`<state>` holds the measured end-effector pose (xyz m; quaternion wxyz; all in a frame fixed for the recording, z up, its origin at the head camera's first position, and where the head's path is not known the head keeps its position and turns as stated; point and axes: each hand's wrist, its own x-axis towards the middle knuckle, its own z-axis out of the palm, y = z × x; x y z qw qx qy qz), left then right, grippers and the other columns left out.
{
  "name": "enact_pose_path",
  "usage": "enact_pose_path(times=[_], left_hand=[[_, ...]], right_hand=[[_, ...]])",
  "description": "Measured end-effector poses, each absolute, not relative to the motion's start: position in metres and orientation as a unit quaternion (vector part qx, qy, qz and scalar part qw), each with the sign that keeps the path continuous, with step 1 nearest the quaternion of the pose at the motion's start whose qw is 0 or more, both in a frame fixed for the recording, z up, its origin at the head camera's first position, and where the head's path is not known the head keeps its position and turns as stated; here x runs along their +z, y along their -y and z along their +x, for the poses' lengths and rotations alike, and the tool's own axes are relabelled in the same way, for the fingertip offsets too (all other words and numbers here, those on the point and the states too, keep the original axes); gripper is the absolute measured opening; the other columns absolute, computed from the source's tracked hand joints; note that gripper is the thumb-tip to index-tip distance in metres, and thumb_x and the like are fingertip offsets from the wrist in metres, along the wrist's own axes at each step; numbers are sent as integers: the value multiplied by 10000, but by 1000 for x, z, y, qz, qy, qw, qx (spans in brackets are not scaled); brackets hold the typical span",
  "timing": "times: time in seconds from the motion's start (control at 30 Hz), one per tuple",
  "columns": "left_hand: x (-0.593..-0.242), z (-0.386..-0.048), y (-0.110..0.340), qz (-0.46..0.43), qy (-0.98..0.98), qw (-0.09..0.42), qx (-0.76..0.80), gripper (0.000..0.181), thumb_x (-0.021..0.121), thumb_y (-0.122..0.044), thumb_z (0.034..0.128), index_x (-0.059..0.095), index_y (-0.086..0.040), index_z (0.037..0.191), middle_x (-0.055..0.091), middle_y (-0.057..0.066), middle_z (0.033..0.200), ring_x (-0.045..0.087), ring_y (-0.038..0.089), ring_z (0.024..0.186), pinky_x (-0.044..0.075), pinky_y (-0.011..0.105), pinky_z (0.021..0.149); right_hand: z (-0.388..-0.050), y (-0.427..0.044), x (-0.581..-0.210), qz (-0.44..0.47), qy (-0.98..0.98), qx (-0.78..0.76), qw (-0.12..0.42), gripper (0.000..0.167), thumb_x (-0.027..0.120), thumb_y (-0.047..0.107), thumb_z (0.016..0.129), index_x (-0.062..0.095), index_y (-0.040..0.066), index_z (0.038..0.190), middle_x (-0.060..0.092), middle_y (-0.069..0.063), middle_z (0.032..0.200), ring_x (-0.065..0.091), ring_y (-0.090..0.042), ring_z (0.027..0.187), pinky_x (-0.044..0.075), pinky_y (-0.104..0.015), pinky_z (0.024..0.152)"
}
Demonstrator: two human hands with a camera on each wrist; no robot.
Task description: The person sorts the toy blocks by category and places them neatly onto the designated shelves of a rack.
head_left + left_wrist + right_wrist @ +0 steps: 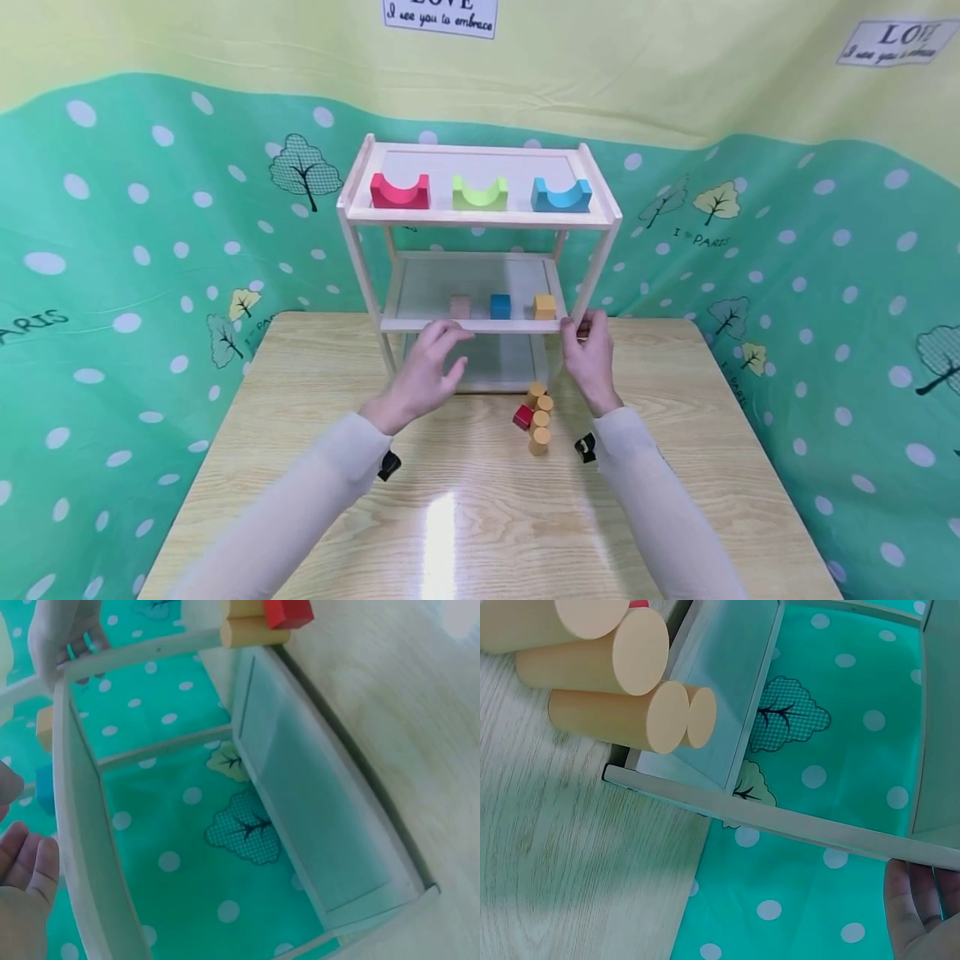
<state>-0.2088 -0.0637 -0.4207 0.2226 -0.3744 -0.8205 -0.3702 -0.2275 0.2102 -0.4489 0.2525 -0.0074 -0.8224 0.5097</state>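
A white wooden three-tier shelf rack (pixel 480 220) stands at the back of the table. My right hand (pixel 588 358) grips its right front post at middle-shelf height, with the thumb in front. Loosely bent, the fingers of my left hand (pixel 427 371) are at the middle shelf's front edge and hold nothing. On that shelf sit a pale pink cube (pixel 460 308), a blue cube (pixel 500 307) and a yellow-orange cube (pixel 544 307). The top shelf carries a red arch block (pixel 400 197), a green arch block (pixel 480 198) and a blue arch block (pixel 561 198).
Several wooden cylinders (pixel 539 441) stand in front of the rack's right side, beside a red cube (pixel 523 417). A dotted green curtain (pixel 187 275) closes off the back and sides. Black wrist devices (pixel 586 448) show by the cuffs.
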Motion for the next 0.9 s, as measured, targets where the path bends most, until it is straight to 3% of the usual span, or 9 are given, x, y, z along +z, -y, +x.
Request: enact_pose_path(times=[0.5,0.9], left_hand=[[-449,-196,55,-383,833,186,-353,365,685,39,786,612,-11,1140,550,85,1105,531,207,1026,481,306,885],[-480,-190,42,-373,851,125,-347,390,693,16,793,599,-44,1167,545,54,1125,523,200,1073,462,314,943]], right_hand=[[-228,-211,-451,-3,821,511,254,234,528,238,959,465,35,1057,548,-108,902,539,-202,780,484,-303,633],[-229,-211,-453,0,817,515,259,208,521,241,962,470,40,981,565,-113,895,550,-197,781,491,-333,643]])
